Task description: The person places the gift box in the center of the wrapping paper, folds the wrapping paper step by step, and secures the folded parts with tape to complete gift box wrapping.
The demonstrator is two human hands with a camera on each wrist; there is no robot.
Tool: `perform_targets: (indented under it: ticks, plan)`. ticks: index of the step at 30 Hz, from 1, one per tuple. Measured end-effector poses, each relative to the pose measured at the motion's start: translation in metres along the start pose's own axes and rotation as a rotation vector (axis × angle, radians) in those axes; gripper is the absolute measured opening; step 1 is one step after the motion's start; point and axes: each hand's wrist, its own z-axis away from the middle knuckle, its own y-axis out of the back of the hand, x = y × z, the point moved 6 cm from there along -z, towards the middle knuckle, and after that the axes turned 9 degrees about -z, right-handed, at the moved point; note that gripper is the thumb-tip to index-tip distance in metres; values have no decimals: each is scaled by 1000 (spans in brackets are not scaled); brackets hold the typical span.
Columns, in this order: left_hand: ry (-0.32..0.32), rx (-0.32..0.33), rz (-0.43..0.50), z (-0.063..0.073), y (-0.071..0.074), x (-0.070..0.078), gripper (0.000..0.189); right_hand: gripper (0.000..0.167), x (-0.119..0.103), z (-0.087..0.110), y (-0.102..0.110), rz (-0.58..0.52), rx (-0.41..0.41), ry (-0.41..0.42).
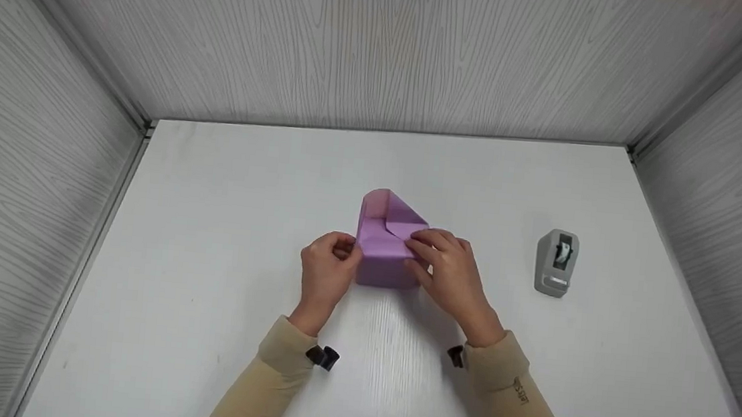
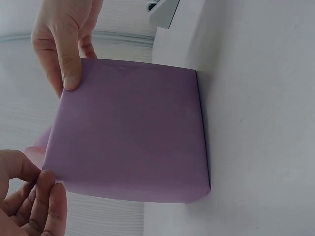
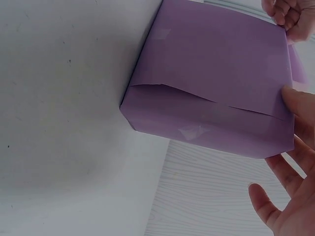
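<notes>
A purple paper-wrapped box (image 1: 387,272) stands on the table between both hands. Folded paper flaps (image 1: 404,217) rise at its far end, with a pinker inner side showing. My left hand (image 1: 329,265) pinches the paper at the near left top corner between thumb and fingertips. At the near right top edge, my right hand (image 1: 449,269) grips the box, thumb against the near face and fingers over the top flap. In the right wrist view, small pieces of clear tape (image 3: 193,132) stick to the box's side along an overlapping paper seam (image 3: 197,96).
A grey tape dispenser (image 1: 555,263) with a roll in it stands on the white table (image 1: 217,276), right of the box. Wood-patterned panels (image 1: 385,48) wall in the table at the back and both sides.
</notes>
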Motion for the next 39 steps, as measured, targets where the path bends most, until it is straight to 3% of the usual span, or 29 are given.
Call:
perform_targets:
  ticks: [10, 39]
  plan:
    - [-21, 21, -48, -6, 1, 2, 4, 28, 1, 0, 0, 7, -2, -4]
    - [-95, 100, -115, -40, 5, 17, 7, 29, 1, 0, 0, -3, -5, 4]
